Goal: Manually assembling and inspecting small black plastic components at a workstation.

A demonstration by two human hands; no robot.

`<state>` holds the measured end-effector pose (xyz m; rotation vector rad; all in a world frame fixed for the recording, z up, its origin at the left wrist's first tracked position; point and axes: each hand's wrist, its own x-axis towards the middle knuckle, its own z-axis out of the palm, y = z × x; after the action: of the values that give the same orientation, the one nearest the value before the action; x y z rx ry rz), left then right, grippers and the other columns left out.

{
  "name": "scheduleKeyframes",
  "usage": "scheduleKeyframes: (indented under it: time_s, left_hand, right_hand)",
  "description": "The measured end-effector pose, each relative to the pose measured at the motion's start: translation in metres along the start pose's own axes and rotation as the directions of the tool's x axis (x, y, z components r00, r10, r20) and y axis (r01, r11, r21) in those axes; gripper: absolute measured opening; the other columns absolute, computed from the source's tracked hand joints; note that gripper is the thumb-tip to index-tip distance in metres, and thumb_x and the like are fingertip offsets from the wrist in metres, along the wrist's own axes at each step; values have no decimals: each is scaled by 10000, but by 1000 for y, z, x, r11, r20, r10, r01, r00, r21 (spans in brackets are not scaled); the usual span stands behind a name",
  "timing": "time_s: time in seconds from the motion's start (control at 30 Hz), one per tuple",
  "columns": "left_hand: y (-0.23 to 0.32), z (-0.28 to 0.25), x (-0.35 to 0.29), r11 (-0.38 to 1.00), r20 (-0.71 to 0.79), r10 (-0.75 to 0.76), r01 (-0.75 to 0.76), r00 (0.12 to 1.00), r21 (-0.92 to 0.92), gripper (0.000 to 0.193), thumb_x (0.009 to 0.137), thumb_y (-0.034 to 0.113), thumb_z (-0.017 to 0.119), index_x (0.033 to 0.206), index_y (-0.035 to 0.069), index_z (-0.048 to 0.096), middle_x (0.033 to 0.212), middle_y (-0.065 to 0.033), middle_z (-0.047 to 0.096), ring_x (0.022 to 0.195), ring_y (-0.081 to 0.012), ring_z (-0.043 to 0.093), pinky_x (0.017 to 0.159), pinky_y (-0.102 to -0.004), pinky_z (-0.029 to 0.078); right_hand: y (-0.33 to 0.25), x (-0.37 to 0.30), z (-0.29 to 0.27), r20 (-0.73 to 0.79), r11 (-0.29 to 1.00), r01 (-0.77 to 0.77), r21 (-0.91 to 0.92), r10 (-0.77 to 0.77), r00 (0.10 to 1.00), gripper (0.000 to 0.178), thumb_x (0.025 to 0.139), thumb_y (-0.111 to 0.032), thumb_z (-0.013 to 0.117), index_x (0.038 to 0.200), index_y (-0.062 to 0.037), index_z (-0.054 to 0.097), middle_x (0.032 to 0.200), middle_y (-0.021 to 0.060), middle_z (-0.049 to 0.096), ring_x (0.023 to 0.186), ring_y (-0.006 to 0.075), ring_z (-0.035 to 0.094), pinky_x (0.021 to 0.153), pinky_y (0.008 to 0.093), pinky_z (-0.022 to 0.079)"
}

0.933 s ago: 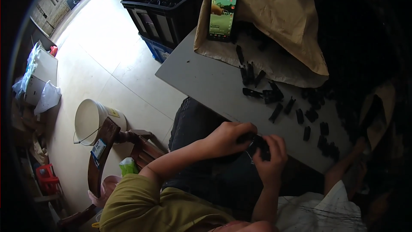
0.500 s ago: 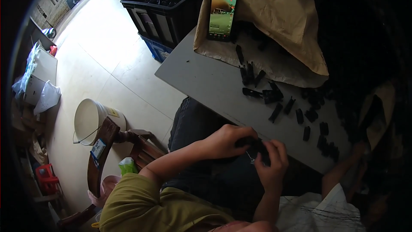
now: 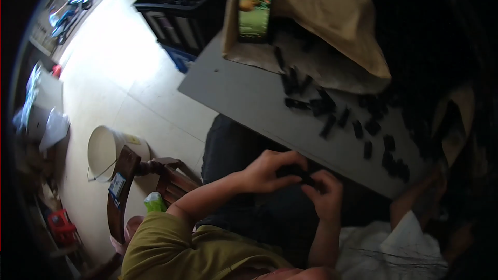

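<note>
A small dark piece (image 3: 295, 172) is held between my two hands over my lap, just off the table's near edge; shadow hides its exact kind. My left hand (image 3: 270, 171) curls its fingers around one end. With thumb and fingers, my right hand (image 3: 327, 189) pinches the other end. Beyond them, several short black plastic-looking pieces (image 3: 322, 105) lie scattered on the grey table (image 3: 228, 85). More of these spill from the mouth of a brown paper sack (image 3: 358, 57).
A lit phone (image 3: 254, 15) leans on the sack. Behind it stands a black crate (image 3: 171, 26) full of dark parts. A white bucket (image 3: 106, 153) and wooden chair (image 3: 124, 192) are at left. Another person's arm (image 3: 415, 197) reaches in at right.
The view has shifted slightly, so table and sack sit further up and left. My right hand has turned, its fingers now closed lower around the dark piece. Motorbikes show at the far upper left.
</note>
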<state>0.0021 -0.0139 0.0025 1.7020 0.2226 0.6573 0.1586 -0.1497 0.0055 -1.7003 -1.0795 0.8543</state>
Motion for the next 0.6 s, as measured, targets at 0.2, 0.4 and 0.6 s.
scheduleKeyframes:
  time_s: [0.2,0.4,0.6]
  left_hand:
    - [-13,0,-9,987,-33,-92,96,995,130,218,753,61,696,953,39,611,888,-109,637,817,-260,643,728,-309,504]
    - [-21,-15,10,817,136,93,-153,986,555,270,746,165,708,982,73,614,1042,-90,582,941,-281,563,785,-361,476]
    - [-51,-29,60,488,-226,265,72,937,870,255,744,128,646,986,60,596,982,-81,573,917,-267,531,766,-380,460]
  right_hand:
    - [-4,10,-2,144,994,88,-70,-77,987,232,702,-46,745,899,5,632,892,55,588,698,105,559,590,231,438]
    - [39,41,-65,-502,623,-171,-763,-406,763,288,867,-175,620,1105,-19,576,1093,139,555,993,297,566,807,384,473]
    - [69,49,-83,-521,637,-243,-732,-293,801,323,860,-156,617,1142,-17,541,1090,161,552,1008,312,564,811,390,471]
